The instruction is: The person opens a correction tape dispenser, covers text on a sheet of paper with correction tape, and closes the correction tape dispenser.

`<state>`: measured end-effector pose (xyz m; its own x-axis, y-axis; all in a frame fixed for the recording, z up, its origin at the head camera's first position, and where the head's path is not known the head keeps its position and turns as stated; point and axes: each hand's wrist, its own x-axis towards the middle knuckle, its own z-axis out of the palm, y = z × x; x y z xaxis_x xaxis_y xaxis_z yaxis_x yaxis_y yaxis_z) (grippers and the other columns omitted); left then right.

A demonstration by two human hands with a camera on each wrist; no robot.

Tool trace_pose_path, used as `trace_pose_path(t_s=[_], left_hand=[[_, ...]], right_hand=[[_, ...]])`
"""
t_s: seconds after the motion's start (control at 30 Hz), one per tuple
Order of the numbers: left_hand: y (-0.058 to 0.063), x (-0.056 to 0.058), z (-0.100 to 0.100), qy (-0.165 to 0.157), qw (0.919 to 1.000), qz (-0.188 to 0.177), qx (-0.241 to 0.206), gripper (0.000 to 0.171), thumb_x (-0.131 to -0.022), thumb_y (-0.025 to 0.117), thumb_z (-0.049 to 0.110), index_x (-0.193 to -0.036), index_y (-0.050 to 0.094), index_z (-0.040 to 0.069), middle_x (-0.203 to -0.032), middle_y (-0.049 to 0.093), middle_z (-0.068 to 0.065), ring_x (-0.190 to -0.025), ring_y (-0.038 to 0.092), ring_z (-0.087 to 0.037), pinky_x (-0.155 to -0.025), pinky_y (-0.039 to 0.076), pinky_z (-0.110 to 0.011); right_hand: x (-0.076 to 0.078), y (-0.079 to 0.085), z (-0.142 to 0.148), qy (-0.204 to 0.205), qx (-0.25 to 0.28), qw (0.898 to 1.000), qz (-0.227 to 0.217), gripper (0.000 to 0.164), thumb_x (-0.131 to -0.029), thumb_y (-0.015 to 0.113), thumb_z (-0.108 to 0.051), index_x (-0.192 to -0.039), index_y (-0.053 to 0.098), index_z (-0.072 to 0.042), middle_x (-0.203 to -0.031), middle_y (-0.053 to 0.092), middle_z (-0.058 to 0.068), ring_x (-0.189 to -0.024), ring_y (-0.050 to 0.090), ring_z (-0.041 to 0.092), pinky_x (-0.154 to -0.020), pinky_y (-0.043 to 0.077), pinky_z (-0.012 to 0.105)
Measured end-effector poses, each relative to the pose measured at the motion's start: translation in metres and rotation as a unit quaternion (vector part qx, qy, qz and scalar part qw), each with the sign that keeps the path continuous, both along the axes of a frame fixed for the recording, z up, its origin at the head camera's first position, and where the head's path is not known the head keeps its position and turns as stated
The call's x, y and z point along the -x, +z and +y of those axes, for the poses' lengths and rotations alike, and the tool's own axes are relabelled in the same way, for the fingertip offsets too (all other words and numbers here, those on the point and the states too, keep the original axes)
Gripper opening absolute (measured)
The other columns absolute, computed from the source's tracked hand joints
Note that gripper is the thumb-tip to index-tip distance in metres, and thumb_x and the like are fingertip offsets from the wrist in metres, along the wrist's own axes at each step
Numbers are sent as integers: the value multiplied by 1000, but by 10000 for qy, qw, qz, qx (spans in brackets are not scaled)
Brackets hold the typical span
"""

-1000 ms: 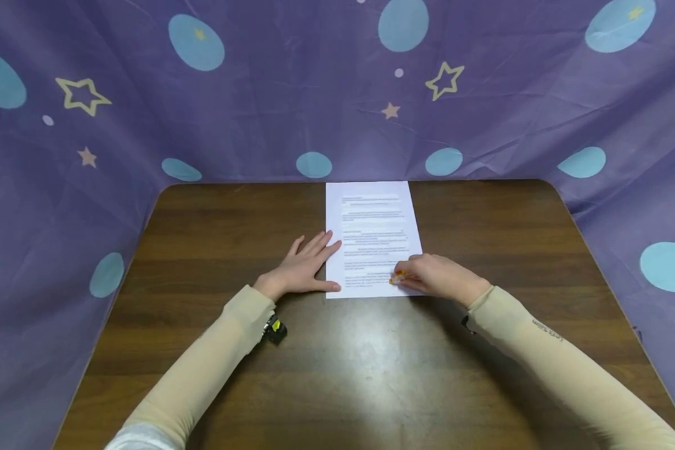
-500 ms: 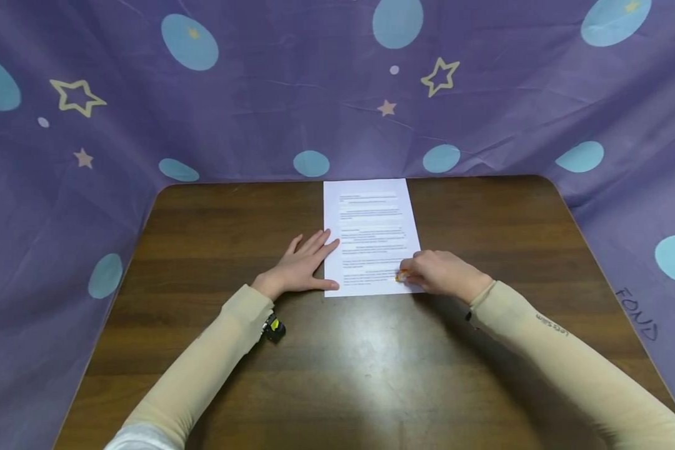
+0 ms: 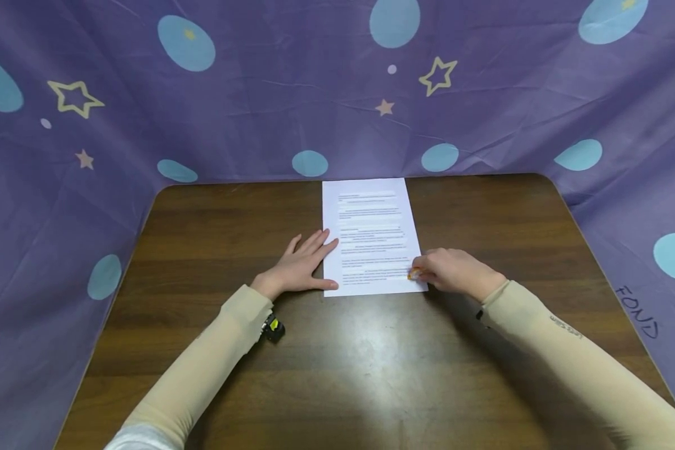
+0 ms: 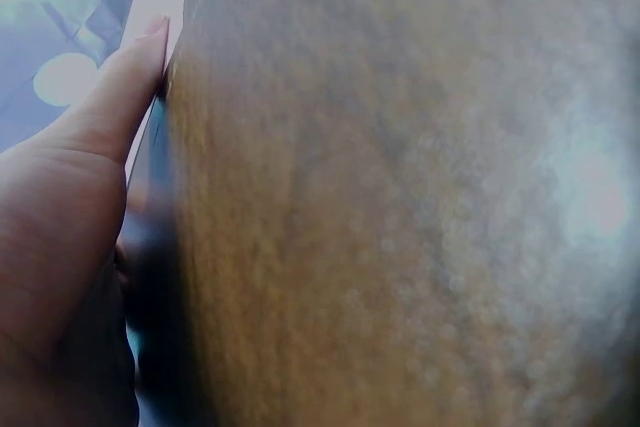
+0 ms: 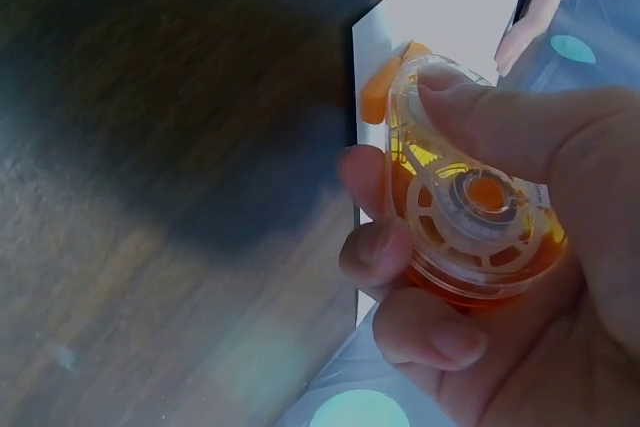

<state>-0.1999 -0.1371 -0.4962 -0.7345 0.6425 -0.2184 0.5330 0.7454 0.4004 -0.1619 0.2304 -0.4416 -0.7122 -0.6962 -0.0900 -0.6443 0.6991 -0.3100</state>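
Observation:
A printed white sheet of paper lies flat at the table's far edge, with white bands among its text lines. Fingers spread, my left hand rests along the sheet's left edge. My right hand grips a correction tape dispenser at the lower right of the sheet, low over the bottom lines. In the right wrist view the dispenser is clear and orange, with the thumb on top and fingers curled beneath. Whether its tip touches the paper is hard to tell. The left wrist view shows the left thumb against the sheet's edge.
The brown wooden table extends toward me and to both sides of the sheet. A purple curtain with stars and blue ovals surrounds the table's back and sides.
My right hand has moved to the right along the sheet's lower lines with the correction tape dispenser. The left hand stays in place on the paper. The head view has shifted slightly.

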Motion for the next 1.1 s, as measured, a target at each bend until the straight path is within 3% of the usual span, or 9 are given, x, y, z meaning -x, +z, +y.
trace_pose_path(t_s=[0.2,0.47,0.6,0.73,0.97,1.1], left_hand=[[-9,3,-2,27,10000,-33,-83,107,-90,65,72,-169,16,18,-176,0,-9,-162,-2,-26,-125,-9,-57],[-11,4,-3,30,10000,-33,-78,108,-89,63,75,-169,15,20,-176,-1,-8,-162,-3,-25,-125,-9,-58],[-11,4,-3,43,10000,-74,-17,108,-89,63,75,-169,15,21,-176,-2,-7,-162,-4,-24,-125,-10,-57],[-12,3,-3,66,9999,-93,20,107,-90,64,73,-169,14,21,-176,-3,-7,-162,-5,-23,-124,-11,-56],[7,-3,2,69,9998,-107,169,105,-92,67,67,-169,17,17,-175,1,-10,-162,-1,-27,-125,-5,-59],[7,-3,2,41,9999,-84,130,105,-92,68,66,-169,17,16,-175,1,-12,-162,0,-28,-125,-5,-60]], right_hand=[[0,3,3,-58,19,10000,-66,13,-91,77,-3,-92,72,-15,-81,66,-5,-67,55,11,-62,50,36],[-2,6,4,-96,62,9997,-202,11,-94,75,-6,-91,70,-15,-79,64,-7,-66,51,10,-60,47,33],[-1,6,0,-112,176,9993,-315,5,-96,74,-9,-97,69,-11,-78,63,-6,-64,50,9,-60,45,31],[1,8,-14,-78,317,9984,-464,10,-97,72,-9,-105,66,-6,-80,63,-3,-63,50,9,-59,44,28],[4,5,-47,240,643,9970,-347,17,-99,71,-10,-91,57,-7,-76,61,-1,-61,49,10,-57,44,28],[5,2,-67,556,806,9948,-291,19,-99,71,-10,-88,56,-9,-77,63,-3,-64,52,9,-61,47,29]])
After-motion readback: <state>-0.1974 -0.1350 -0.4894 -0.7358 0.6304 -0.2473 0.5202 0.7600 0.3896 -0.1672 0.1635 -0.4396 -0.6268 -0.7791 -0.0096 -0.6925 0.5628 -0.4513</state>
